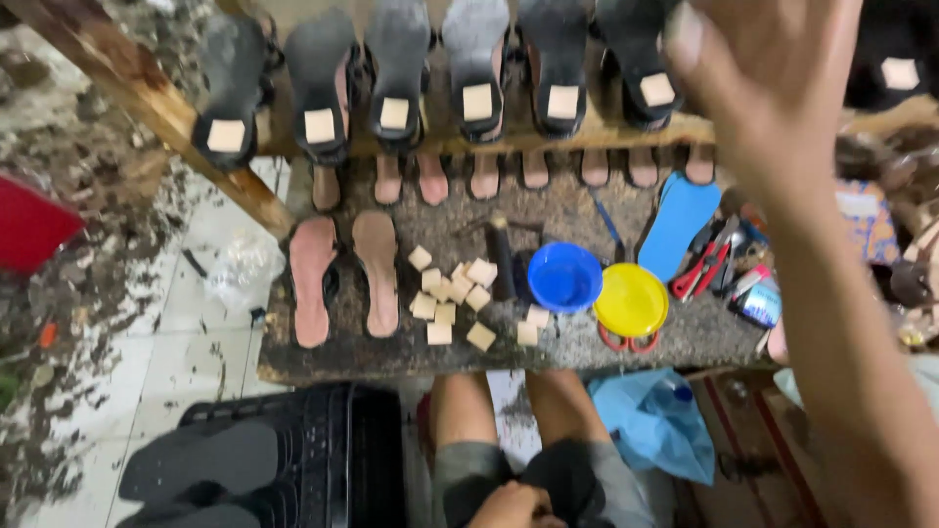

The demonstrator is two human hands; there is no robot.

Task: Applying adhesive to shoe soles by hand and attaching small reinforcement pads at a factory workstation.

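Shoes (474, 73) stand in a row on the wooden rail, heels tagged with tan blocks. My right hand (758, 93) reaches up beside them, fingers spread, empty. My left hand (514, 506) rests loosely curled in my lap. Best approach slowly, avoiding neighbouring pairs.

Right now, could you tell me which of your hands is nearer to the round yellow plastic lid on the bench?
Left. The left hand rests in the lap below the yellow lid; the right hand is raised high, up by the shoe rack.

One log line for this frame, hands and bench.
right hand: raised, open, empty | left hand: in lap | bench: blue bowl, yellow lid, wood blocks
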